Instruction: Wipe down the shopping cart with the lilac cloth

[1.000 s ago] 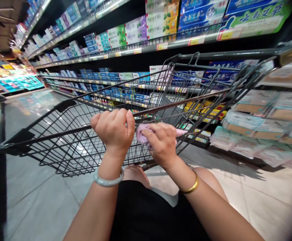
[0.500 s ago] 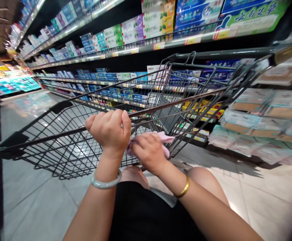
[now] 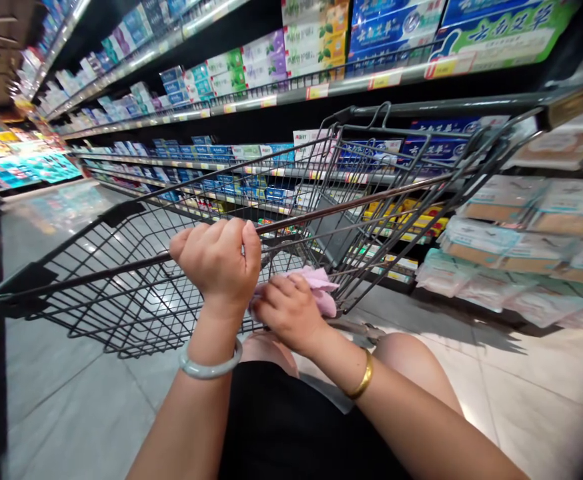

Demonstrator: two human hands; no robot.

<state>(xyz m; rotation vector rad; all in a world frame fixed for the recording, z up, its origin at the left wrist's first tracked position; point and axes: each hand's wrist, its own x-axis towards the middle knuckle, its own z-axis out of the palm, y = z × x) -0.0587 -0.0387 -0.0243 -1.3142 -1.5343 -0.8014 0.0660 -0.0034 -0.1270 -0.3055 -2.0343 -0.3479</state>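
A metal shopping cart (image 3: 116, 270) stands sideways across the view, its wire basket right in front of me. My left hand (image 3: 221, 263) is closed around the cart's top side rail, a pale bangle on its wrist. Just right of it and lower, my right hand (image 3: 291, 310) presses a pink cloth (image 3: 321, 287) against the wires of the basket's side. Part of the cloth sticks out beyond the knuckles; the rest is hidden under the fingers. A gold bangle circles the right wrist.
Behind the cart run long shelves (image 3: 344, 87) stacked with boxed goods, price tags along their edges. Packaged items hang on a rack (image 3: 531, 247) at right. Grey floor tiles (image 3: 71, 373) lie below. My knees are close under the basket's side.
My right hand has shifted slightly left and down along the wires with the pink cloth. The left hand and the cart have stayed in place.
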